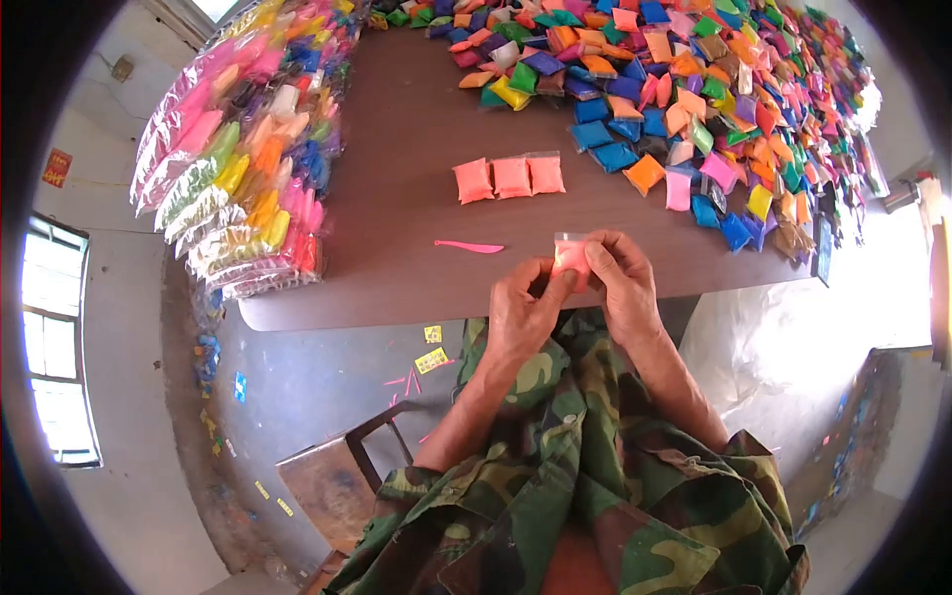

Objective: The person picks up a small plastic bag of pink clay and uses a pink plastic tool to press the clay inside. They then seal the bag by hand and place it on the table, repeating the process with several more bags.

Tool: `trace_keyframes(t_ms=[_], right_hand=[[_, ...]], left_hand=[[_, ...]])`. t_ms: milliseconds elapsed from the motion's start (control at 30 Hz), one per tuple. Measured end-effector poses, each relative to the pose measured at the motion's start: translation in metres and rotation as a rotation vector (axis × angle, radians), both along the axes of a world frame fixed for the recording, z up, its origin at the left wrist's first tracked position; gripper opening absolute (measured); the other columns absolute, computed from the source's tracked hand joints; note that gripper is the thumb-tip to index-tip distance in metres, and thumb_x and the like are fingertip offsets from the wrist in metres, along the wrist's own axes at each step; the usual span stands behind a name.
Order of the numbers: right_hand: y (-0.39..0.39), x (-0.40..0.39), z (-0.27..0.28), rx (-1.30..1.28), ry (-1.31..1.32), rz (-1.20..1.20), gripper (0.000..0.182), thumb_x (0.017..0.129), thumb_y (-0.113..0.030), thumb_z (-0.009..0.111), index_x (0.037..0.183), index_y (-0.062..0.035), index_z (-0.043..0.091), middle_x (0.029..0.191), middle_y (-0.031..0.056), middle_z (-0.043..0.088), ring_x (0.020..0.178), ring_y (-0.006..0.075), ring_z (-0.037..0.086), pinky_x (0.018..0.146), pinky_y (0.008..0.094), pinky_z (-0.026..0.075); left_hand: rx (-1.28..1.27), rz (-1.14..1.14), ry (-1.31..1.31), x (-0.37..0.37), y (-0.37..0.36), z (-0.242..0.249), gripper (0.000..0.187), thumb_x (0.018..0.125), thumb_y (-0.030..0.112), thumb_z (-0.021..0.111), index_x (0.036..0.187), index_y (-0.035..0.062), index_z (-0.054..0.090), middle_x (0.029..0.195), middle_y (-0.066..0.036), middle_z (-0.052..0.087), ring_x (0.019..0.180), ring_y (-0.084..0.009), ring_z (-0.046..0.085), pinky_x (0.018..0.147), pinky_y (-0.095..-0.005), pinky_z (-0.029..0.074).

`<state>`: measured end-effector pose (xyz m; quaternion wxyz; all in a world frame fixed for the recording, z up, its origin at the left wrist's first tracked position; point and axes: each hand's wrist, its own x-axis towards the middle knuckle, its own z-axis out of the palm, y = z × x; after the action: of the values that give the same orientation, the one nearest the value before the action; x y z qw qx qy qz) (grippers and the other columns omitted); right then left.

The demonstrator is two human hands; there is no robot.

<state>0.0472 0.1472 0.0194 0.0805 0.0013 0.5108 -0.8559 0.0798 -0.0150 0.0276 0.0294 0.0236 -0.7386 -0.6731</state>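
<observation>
Both my hands hold one small clear packet of coral-pink material (pixel 570 258) over the table's front edge. My left hand (pixel 528 305) pinches its lower left side between thumb and fingers. At its right side, my right hand (pixel 620 278) grips the packet with fingers closed. Three similar coral packets (pixel 512 178) lie side by side on the brown table (pixel 397 129), farther back. A pink plastic knife (pixel 470 246) rests on the table to the left of my hands.
Many colourful small packets (pixel 684 99) are heaped at the back and right of the table. Larger clear bags of coloured packets (pixel 248 169) are stacked along the left side. Below stands a wooden stool (pixel 332 486), near yellow cards (pixel 431 360) on the floor.
</observation>
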Motion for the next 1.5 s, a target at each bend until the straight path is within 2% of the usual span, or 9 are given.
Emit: trace_keyframes(t_ms=[133,433,500,600,733,1033,1233,1300,1500], right_hand=[[0.003,0.006,-0.002,0.031,-0.062,0.211,0.023,0.111,-0.022,0.07,0.119,-0.001,0.074,0.104,0.0015,0.074,0.093,0.0091,0.068,0.085,0.0263,0.057],[-0.002,0.008,-0.017,-0.077,0.017,0.025,0.027,0.109,-0.024,0.074,0.124,-0.0017,0.075,0.108,0.0038,0.076,0.095,0.0118,0.072,0.084,0.0316,0.064],[-0.011,0.008,-0.015,-0.094,0.024,0.009,0.027,0.109,-0.025,0.073,0.124,-0.0021,0.076,0.109,0.0026,0.075,0.092,0.0098,0.07,0.082,0.0293,0.06],[-0.014,0.003,-0.015,-0.073,-0.017,0.082,0.028,0.11,-0.026,0.073,0.124,-0.003,0.076,0.109,0.0007,0.074,0.088,0.0069,0.065,0.077,0.026,0.054],[-0.025,-0.006,-0.009,-0.033,-0.077,0.114,0.029,0.11,-0.028,0.072,0.126,-0.004,0.077,0.105,-0.0011,0.073,0.08,0.0043,0.057,0.073,0.0231,0.045],[-0.031,-0.029,-0.017,0.172,-0.001,0.19,0.026,0.111,-0.017,0.069,0.126,0.0021,0.077,0.112,0.004,0.078,0.104,0.0099,0.07,0.094,0.0281,0.058],[-0.042,-0.041,-0.009,0.264,0.012,0.274,0.024,0.111,-0.015,0.068,0.126,0.0009,0.077,0.115,0.0031,0.077,0.102,0.0086,0.068,0.09,0.0268,0.056],[-0.035,-0.044,-0.011,0.151,-0.079,0.297,0.023,0.112,-0.015,0.067,0.125,0.001,0.077,0.114,0.003,0.077,0.102,0.0076,0.067,0.089,0.0261,0.055],[-0.019,-0.053,-0.03,0.102,-0.011,0.206,0.019,0.109,-0.012,0.071,0.121,0.0015,0.077,0.109,0.0034,0.078,0.095,0.0066,0.068,0.084,0.0244,0.055]], left_hand=[[-0.107,-0.024,0.021,0.002,-0.005,0.007,0.021,0.102,0.013,0.079,0.106,-0.0069,0.077,0.087,-0.009,0.08,0.079,-0.0112,0.071,0.072,-0.031,0.057],[0.166,-0.086,0.004,0.006,0.001,0.005,0.021,0.101,0.012,0.079,0.108,-0.0082,0.076,0.091,-0.009,0.081,0.081,-0.0114,0.072,0.073,-0.0299,0.058],[0.252,-0.041,-0.021,0.004,0.002,0.002,0.02,0.101,0.011,0.079,0.107,-0.0076,0.076,0.089,-0.009,0.081,0.079,-0.0105,0.071,0.071,-0.0298,0.057],[0.063,-0.007,-0.02,-0.005,-0.01,-0.009,0.019,0.1,0.011,0.08,0.105,-0.0066,0.076,0.085,-0.01,0.08,0.076,-0.0099,0.069,0.068,-0.0304,0.056],[0.043,-0.003,-0.012,-0.012,-0.021,-0.028,0.022,0.099,0.015,0.082,0.104,-0.0059,0.076,0.082,-0.01,0.079,0.074,-0.0102,0.068,0.066,-0.031,0.056],[0.205,0.024,-0.026,-0.025,-0.051,-0.005,0.028,0.104,0.02,0.08,0.116,-0.0052,0.076,0.087,-0.002,0.074,0.08,-0.0065,0.063,0.071,-0.0249,0.052],[0.11,0.084,-0.078,-0.033,-0.061,-0.013,0.021,0.102,0.013,0.079,0.108,-0.0062,0.075,0.083,-0.003,0.072,0.079,-0.0068,0.063,0.07,-0.0261,0.052],[0.013,0.101,-0.066,-0.035,-0.059,-0.014,0.02,0.102,0.012,0.079,0.106,-0.0063,0.075,0.083,-0.003,0.072,0.078,-0.0066,0.062,0.068,-0.0265,0.052],[0.129,0.108,-0.056,-0.05,-0.027,0.005,0.021,0.106,0.016,0.077,0.109,-0.0042,0.076,0.087,-0.001,0.073,0.079,-0.0057,0.062,0.07,-0.0253,0.052]])
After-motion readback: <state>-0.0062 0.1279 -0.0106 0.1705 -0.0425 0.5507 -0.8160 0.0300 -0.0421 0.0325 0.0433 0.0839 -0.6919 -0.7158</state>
